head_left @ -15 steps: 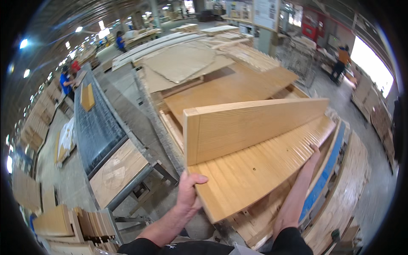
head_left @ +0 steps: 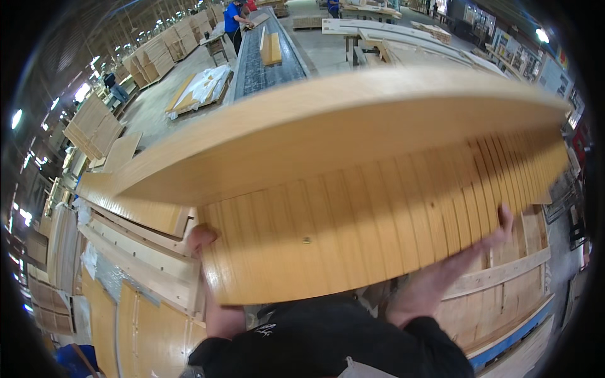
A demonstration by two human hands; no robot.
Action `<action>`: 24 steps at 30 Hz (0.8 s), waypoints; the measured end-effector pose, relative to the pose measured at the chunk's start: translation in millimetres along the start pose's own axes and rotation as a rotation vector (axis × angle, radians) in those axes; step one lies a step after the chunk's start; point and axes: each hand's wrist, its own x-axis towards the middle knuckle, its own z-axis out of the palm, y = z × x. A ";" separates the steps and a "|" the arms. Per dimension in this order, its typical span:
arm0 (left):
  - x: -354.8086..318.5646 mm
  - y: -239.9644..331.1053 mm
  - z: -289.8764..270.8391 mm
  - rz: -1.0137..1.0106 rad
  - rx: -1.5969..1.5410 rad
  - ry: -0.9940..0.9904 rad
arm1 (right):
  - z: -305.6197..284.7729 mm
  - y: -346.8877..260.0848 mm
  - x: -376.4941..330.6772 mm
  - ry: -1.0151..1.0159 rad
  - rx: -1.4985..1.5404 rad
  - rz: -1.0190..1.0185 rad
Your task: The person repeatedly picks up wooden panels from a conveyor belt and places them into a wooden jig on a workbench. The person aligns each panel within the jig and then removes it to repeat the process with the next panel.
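Note:
A honey-coloured wooden furniture part spans the middle of the view, made of a grooved panel (head_left: 353, 230) with a smooth board (head_left: 340, 138) standing along its far edge. Small fittings or holes dot the panel's face. My left hand (head_left: 203, 239) grips its left end, thumb on top and the other fingers hidden beneath. Along the near right edge, my right hand (head_left: 501, 230) holds the panel from below, with fingertips showing at the rim. The part is raised in front of my chest and slightly blurred.
Beyond it runs a dark conveyor (head_left: 265, 69) carrying a wooden piece, with a person in blue (head_left: 234, 25) at its far end. Wooden panels (head_left: 164, 340) lie at lower left. At right stands a wooden frame (head_left: 498, 277). A white-wrapped stack (head_left: 205, 91) sits on the floor.
I have turned left, away from the large wood stack, and the conveyor now lies ahead. The furniture part has come up and closer, still in both hands.

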 end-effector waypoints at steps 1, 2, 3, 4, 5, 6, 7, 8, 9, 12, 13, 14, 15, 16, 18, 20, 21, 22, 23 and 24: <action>-11.2 18.1 7.8 0.098 0.032 0.043 | 11.1 18.2 14.2 -0.049 0.018 0.042; -24.6 35.8 10.5 0.207 0.101 0.094 | 28.5 51.1 22.5 -0.033 0.040 0.094; -29.5 50.8 10.1 0.298 0.161 0.141 | 57.6 76.8 24.3 -0.051 0.115 0.160; -31.8 64.1 10.4 0.384 0.215 0.179 | 91.5 99.4 20.0 -0.081 0.198 0.224; -34.2 75.8 9.3 0.457 0.272 0.215 | 121.2 114.8 7.6 -0.065 0.190 0.319; -38.5 87.9 9.2 0.546 0.326 0.254 | 153.5 130.9 -4.0 -0.067 0.197 0.418; -39.1 94.5 9.8 0.609 0.373 0.285 | 174.3 148.2 -9.0 -0.069 0.191 0.493; -39.5 101.4 10.7 0.670 0.410 0.326 | 190.2 169.6 -12.9 -0.072 0.182 0.572; -38.3 109.2 12.6 0.738 0.454 0.367 | 201.0 200.2 -16.8 -0.108 0.196 0.620; -24.3 110.5 16.3 0.853 0.544 0.482 | 220.9 287.8 -29.6 -0.212 0.325 0.886; -15.5 105.9 17.9 0.874 0.560 0.507 | 223.9 314.0 -31.2 -0.211 0.340 0.957; -5.2 98.4 19.5 0.890 0.571 0.537 | 222.4 343.1 -33.5 -0.204 0.351 1.034; 8.2 87.5 19.9 0.904 0.576 0.569 | 218.3 373.1 -33.7 -0.200 0.326 1.095; 21.1 78.6 19.2 0.917 0.588 0.608 | 214.1 405.0 -34.2 -0.199 0.300 1.166; 49.9 58.8 22.2 0.936 0.603 0.697 | 202.5 466.9 -32.1 -0.186 0.284 1.299; 85.8 35.8 27.7 0.943 0.625 0.785 | 191.5 528.9 -28.7 -0.165 0.239 1.415; 103.1 24.8 30.9 0.938 0.625 0.827 | 190.7 558.0 -26.7 -0.159 0.205 1.460; 120.9 13.4 35.5 0.934 0.630 0.871 | 188.8 586.4 -23.2 -0.150 0.169 1.501; 138.0 1.6 39.7 0.921 0.630 0.919 | 190.9 610.5 -23.6 -0.144 0.155 1.515; 154.1 -12.1 39.6 0.910 0.631 0.974 | 201.4 625.6 -17.6 -0.157 0.170 1.553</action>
